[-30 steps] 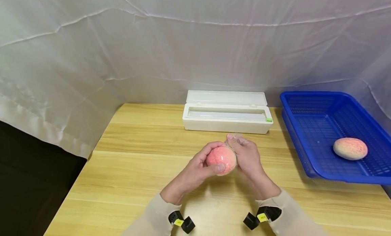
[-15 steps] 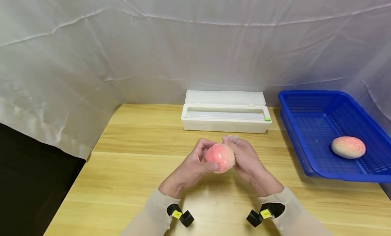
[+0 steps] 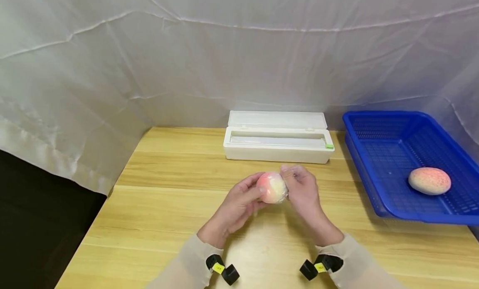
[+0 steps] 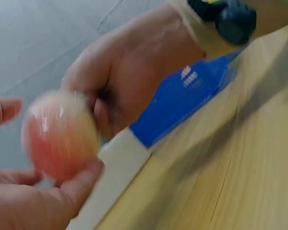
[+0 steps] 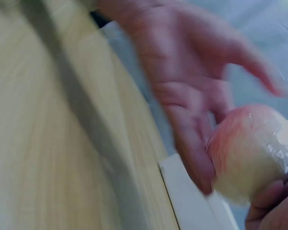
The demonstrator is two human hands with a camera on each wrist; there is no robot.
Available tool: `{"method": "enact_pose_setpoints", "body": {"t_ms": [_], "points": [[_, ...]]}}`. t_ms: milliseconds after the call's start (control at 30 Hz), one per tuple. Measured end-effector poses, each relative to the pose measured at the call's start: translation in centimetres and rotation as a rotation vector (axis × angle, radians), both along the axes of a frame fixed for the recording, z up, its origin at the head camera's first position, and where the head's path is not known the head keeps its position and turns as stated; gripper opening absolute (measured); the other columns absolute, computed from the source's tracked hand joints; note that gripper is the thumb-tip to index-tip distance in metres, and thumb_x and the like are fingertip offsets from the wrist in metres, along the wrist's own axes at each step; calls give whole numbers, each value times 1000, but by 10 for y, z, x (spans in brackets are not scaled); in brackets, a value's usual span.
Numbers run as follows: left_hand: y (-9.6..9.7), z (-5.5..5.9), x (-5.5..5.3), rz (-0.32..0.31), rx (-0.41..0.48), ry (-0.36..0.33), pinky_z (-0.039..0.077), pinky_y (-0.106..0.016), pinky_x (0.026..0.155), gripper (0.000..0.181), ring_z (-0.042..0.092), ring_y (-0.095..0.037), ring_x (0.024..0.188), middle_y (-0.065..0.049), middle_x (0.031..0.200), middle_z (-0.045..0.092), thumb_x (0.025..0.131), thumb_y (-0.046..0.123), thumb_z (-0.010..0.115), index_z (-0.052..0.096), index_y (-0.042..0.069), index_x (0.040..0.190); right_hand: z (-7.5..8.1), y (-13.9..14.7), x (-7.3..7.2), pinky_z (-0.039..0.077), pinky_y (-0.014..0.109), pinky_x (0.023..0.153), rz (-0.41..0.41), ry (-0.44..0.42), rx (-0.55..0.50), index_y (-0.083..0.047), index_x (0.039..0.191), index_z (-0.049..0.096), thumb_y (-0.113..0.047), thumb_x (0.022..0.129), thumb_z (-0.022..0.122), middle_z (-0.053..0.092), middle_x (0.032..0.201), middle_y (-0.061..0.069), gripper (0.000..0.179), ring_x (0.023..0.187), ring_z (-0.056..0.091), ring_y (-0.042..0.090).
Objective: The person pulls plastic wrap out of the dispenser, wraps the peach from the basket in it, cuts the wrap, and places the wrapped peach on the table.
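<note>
Basically, peach is up off the counter, between both hands. Left hand cradles it with thumb near side, fingers behind, partly spread — looks like a light steadying hold that leaves the film side exposed. Right hand is curled tight at the peach's other side, likely pinching clear film; wrist views are blurred, so can't confirm the exact grip. White box sits lid-up behind the work, probably for easy access. Blue basket with second peach is off right, out of the way.

Vs 1 s ago: peach turned — pale, wrinkled-film side now shows where pink did. Box and basket unchanged.
</note>
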State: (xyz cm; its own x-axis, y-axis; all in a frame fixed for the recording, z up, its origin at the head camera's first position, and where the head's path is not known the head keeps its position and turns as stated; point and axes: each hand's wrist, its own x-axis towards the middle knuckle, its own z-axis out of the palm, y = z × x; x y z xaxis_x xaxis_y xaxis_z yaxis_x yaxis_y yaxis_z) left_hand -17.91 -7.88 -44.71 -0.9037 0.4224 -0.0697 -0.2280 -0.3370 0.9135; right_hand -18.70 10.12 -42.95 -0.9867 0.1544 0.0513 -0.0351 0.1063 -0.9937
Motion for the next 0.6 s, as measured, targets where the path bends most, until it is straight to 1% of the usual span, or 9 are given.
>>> {"method": "enact_pose_setpoints", "body": {"t_ms": [67,133,200,267,333,433,533,600], "points": [[7,2,3,28,-65,22,57,-29,97,63,63,-18,116,-20,147,53,99,11,70,42,-3,153,0,-4,7,49,22,64,-10,81,106,0,93,67,-24,106,66,70,86,3,27,75,59,8],[13,4,4,71,-129,38,56,-28,95,64,62,-19,114,-20,142,54,96,12,76,45,-2,149,-1,-7,12,50,23,69,4,145,177,-4,90,66,-24,105,67,71,87,6,26,80,60,9],[16,6,4,103,-184,61,57,-27,93,61,61,-20,113,-18,137,57,93,12,81,50,-1,144,0,-7,16,50,25,65,29,191,209,-6,89,65,-24,105,67,71,84,7,24,76,61,11],[15,7,5,93,-186,70,57,-28,93,56,61,-20,113,-17,135,58,93,9,79,52,-1,140,1,-6,17,50,25,64,49,220,236,-8,89,64,-24,105,67,71,83,6,23,75,61,11],[13,9,5,50,-162,88,57,-27,92,53,60,-20,114,-17,135,57,94,6,77,51,-2,140,2,-3,18,50,26,62,72,234,259,-9,89,62,-24,105,68,71,81,5,23,74,60,13],[7,9,6,-41,-60,89,57,-25,91,53,59,-19,115,-13,135,55,94,0,73,48,-3,141,5,0,19,44,25,61,91,219,282,-10,84,58,-25,103,70,63,74,1,27,73,54,14],[3,9,7,-110,61,93,57,-23,92,55,58,-17,116,-7,134,54,93,-3,71,46,-1,141,7,1,17,38,24,58,99,172,240,-7,84,53,-21,100,74,49,70,1,30,70,47,14],[1,9,8,-130,119,109,57,-23,93,55,57,-17,116,-4,134,53,91,-5,71,47,2,140,8,-1,16,38,22,59,117,119,178,-4,89,52,-17,101,73,46,74,3,27,71,46,13]]}}
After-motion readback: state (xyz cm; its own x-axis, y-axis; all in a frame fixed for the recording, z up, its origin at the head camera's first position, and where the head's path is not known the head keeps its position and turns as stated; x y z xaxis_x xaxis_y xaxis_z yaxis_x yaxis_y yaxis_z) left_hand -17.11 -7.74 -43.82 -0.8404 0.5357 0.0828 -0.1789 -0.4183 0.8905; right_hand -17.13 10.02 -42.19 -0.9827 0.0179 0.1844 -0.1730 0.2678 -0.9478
